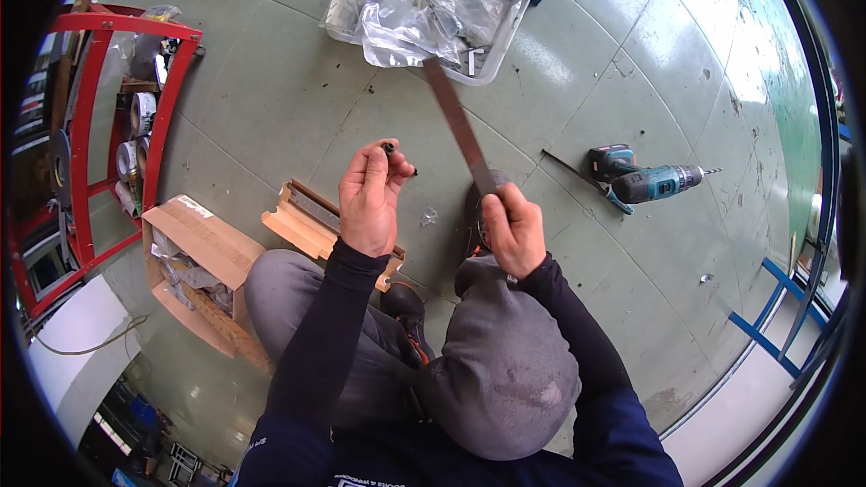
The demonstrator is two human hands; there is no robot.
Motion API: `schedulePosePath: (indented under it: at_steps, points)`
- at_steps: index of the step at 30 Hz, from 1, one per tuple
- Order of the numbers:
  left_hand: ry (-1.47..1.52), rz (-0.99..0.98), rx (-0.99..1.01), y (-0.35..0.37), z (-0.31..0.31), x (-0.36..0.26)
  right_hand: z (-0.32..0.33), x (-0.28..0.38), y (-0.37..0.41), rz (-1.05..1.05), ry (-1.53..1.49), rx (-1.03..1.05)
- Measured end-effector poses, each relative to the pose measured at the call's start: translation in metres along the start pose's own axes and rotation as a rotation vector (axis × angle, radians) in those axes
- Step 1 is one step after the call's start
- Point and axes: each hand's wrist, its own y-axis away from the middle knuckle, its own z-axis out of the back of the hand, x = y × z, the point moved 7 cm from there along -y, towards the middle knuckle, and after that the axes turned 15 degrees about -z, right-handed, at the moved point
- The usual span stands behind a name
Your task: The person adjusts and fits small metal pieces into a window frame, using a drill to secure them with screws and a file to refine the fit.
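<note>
Between the thumb and fingers of my left hand [371, 203] is a small dark metal piece [388, 148], too small to make out fully. My right hand [512, 230] is closed round the lower end of a long, flat, brownish metal strip [458, 122]. The strip slants up and to the left, its far end near the front edge of a white plastic tray [514, 29]. Below my left hand, an open narrow cardboard box [302, 228] lies on the floor with a long metal part inside.
A teal cordless drill [654, 183] lies at the right on the tiled floor. Clear plastic bags [410, 9] fill the tray. A larger cardboard box [203, 239] and a red metal rack [86, 144] stand at the left. Blue metal frames [767, 307] are at the right.
</note>
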Motion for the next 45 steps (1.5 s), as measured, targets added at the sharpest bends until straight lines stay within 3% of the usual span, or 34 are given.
schedulePosePath:
  at_steps: [3, 6, 21, 24, 36, 45]
  points:
    - [0.081, 0.139, 0.015, 0.006, -0.006, 0.005, -0.001, -0.013, 0.003, -0.08, -0.076, 0.03]
    - [0.148, 0.159, 0.077, 0.007, -0.012, 0.004, -0.007, -0.016, 0.001, -0.074, -0.036, 0.102]
    - [-0.088, 0.074, 0.127, 0.004, -0.007, 0.017, -0.017, -0.002, -0.001, -0.049, 0.179, 0.163]
    - [-0.097, -0.059, 0.076, 0.0, -0.009, 0.009, -0.015, -0.002, 0.001, -0.018, 0.206, 0.153]
    - [0.042, 0.025, -0.003, 0.01, -0.011, 0.026, -0.025, 0.004, -0.005, -0.069, 0.166, 0.188]
    - [-0.052, -0.052, -0.029, 0.008, -0.008, 0.024, -0.024, 0.004, -0.004, -0.055, 0.16, 0.181]
